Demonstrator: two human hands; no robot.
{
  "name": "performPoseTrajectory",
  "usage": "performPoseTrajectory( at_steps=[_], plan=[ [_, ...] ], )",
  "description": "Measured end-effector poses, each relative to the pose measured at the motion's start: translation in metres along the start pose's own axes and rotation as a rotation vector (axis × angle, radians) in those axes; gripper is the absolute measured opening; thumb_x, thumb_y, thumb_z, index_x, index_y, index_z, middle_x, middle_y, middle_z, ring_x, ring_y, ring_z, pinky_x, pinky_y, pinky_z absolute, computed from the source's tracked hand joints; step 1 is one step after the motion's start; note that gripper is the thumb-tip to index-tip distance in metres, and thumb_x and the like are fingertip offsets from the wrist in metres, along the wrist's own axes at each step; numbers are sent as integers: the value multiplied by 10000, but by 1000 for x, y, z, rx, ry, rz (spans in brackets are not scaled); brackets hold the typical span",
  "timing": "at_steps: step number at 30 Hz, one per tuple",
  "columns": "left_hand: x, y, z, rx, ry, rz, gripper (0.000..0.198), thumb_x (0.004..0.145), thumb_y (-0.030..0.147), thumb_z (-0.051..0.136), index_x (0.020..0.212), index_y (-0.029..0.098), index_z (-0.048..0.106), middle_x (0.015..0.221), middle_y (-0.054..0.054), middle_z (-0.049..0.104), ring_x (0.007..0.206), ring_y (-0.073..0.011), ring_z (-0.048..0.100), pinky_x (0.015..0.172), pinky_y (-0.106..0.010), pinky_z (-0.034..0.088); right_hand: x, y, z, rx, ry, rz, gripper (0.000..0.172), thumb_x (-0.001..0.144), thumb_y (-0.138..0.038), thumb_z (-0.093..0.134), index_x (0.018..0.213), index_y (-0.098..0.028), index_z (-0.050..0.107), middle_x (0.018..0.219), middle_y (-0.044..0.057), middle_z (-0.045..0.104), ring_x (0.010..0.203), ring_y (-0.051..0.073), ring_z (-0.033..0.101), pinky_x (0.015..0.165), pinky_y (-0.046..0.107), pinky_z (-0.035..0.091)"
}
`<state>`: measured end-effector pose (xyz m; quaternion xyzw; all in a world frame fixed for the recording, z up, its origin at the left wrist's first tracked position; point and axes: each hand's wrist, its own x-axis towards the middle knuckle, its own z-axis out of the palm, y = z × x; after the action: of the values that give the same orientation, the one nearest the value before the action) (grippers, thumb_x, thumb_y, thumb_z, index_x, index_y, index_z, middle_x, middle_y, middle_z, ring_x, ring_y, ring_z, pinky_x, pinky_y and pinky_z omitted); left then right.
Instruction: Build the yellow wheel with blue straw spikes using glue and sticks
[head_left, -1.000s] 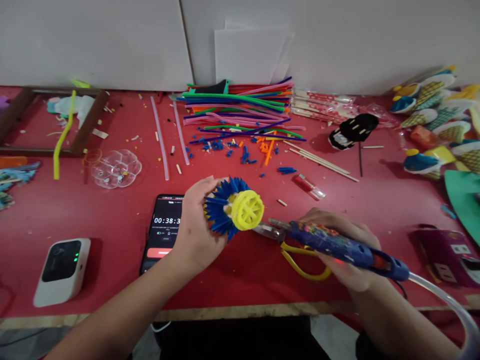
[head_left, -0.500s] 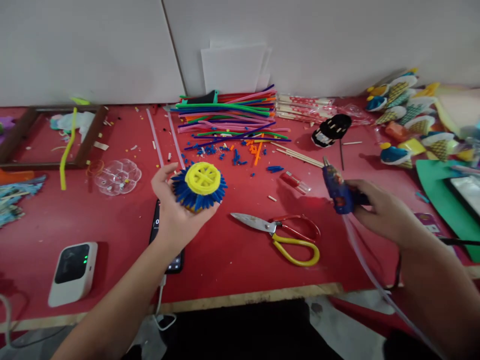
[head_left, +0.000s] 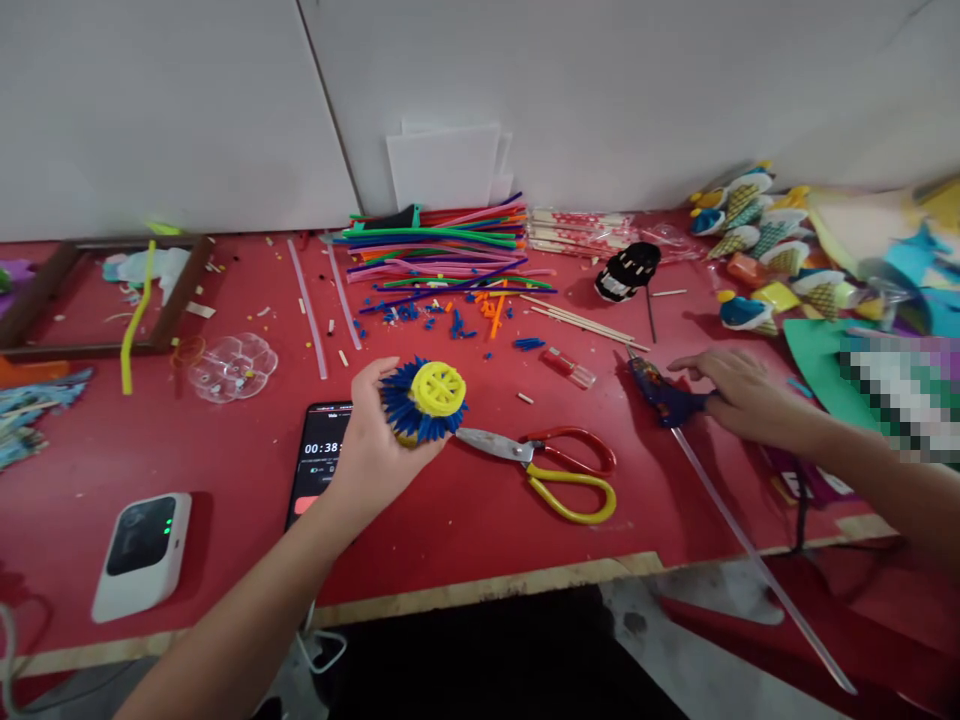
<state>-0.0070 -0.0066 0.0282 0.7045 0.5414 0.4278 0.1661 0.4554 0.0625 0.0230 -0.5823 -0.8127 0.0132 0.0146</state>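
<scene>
My left hand (head_left: 375, 430) is closed around a small craft piece (head_left: 438, 388), a yellow wheel-like disc ringed by a blue spiky fringe. It is held above the red table, its yellow face turned up and to the right. On the right, a dark blue glue gun (head_left: 661, 396) lies on the table with a long clear glue stick (head_left: 739, 535) sticking out of its back. My right hand (head_left: 735, 392) is over the gun's handle end, index finger stretched out and fingers loosened; the thumb side still seems to touch it. Red-and-yellow-handled scissors (head_left: 519, 452) lie between the hands.
A phone (head_left: 315, 445) lies under my left forearm, a white device (head_left: 142, 555) further left. Pipe cleaners (head_left: 442, 245), thin sticks (head_left: 581, 318) and blue scraps (head_left: 457, 325) are at the back. A black bundle (head_left: 628, 272) and small bird-like figures (head_left: 750, 312) stand back right.
The glue gun has come down onto the table and my right hand's fingers have loosened from it. My left hand has moved right with the craft piece, tilting it. The view has shifted right.
</scene>
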Motion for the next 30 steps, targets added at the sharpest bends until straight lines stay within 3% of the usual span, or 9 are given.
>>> performPoseTrajectory(
  at_steps=[4,6,8,12,16,21,30],
  plan=[
    [-7,4,3,-14,26,95,887,702,285,857,1416,245,333,1335,-138,494,1211,-300,611,1011,-475,554,23,-47,-28,17,209,-73,268,755,-177,512,969,-212,667,883,154,702,925,340,658,886,484,496],
    [-11,6,4,-49,8,124,904,689,296,861,1425,249,339,1330,-141,495,1201,-307,615,996,-478,564,45,-81,-41,171,223,-104,185,832,-245,533,920,-188,685,802,138,704,846,315,669,838,450,500],
    [-15,8,6,-95,0,143,906,689,297,854,1434,255,340,1316,-134,503,1180,-298,628,972,-461,579,75,-116,-45,201,209,-139,190,869,-297,552,925,-196,702,848,106,730,839,268,675,821,393,504],
    [-22,9,13,-150,8,153,896,689,285,842,1436,274,346,1292,-111,522,1140,-277,646,926,-430,601,145,-181,-31,300,161,-149,205,911,-227,548,973,-175,737,963,91,765,918,229,675,875,341,478],
    [-24,2,19,-165,13,144,916,682,309,847,1447,313,343,1313,-112,518,1157,-287,640,952,-447,592,203,-224,-11,335,83,-112,221,929,-221,576,1064,-186,747,1055,76,779,972,210,686,857,306,485],
    [-25,-1,20,-183,45,105,893,698,315,832,1444,313,341,1320,-113,524,1184,-292,631,978,-461,580,234,-246,2,289,45,-93,197,909,-258,621,965,-171,788,1050,117,783,1006,278,688,869,375,500],
    [-24,13,13,-251,61,62,869,684,268,843,1414,280,371,1302,-90,536,1159,-250,644,965,-406,586,233,-250,8,181,38,-238,337,915,-155,525,1080,-262,798,1146,61,773,1111,282,665,968,415,477]
  ],
)
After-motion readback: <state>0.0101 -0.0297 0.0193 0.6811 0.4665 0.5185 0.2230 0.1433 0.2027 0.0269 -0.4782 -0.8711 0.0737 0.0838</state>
